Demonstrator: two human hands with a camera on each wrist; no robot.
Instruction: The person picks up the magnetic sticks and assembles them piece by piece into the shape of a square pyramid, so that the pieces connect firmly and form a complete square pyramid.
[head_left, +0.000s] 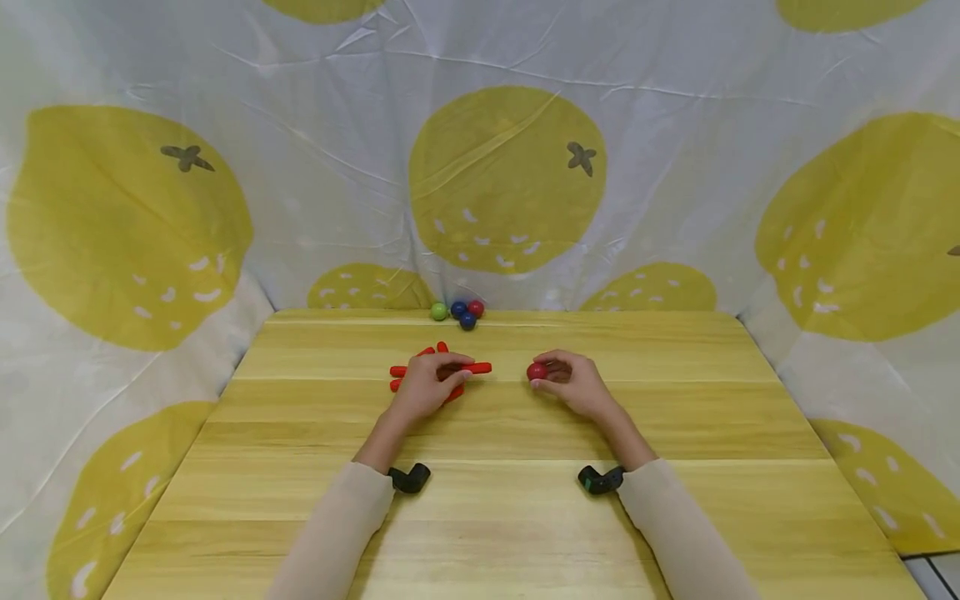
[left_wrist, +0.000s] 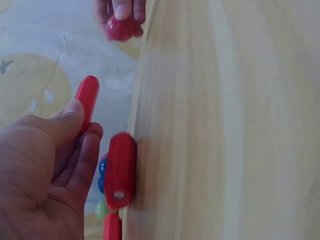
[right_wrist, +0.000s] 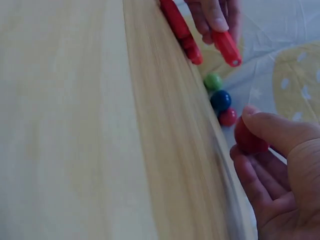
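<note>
Left hand, just left of centre in the head view, has thumb and fingers pinching a slim red plastic-looking rod, tip pointing right. Right hand, right of centre, has thumb and fingers clamped on a glossy round red ball; gap between ball and rod. More red ribbed rods lie in a splayed pile around the left hand; left wrist view shows a pale spot on one end face. Upper middle, near the table's back edge: shiny light green ball, two dark blue balls, second red ball, bunched together. Yellowish wood-grain table, streaks crosswise. Creased whitish cloth with big yellow lemon prints behind and both sides; sliver of tiled floor bottom right. Beige sleeves cut off at bottom. Left hand hides part of the pile; can't count the rods.
</note>
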